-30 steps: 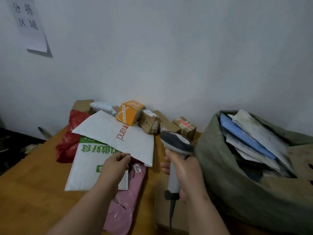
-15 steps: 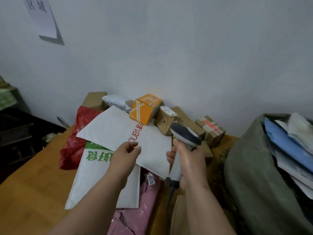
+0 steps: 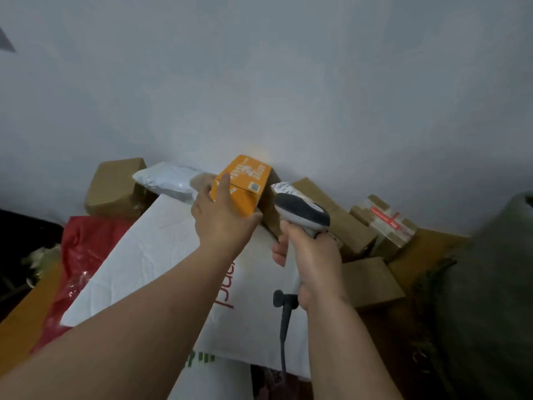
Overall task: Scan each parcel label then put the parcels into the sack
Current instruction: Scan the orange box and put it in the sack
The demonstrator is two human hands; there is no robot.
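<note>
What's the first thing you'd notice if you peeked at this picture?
The bright orange box against the wall, with the left hand reaching onto it. Just right of it, the right hand grips a grey-and-white barcode scanner. Below both lies a big white mailer over a red bag.

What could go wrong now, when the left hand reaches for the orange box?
1. The orange box leans on a brown box by the wall; pulling it out may topple that box.
2. The left hand touches it with straight fingers only, so it may slip.
3. The scanner cord hangs over the white mailer and may snag.
</note>
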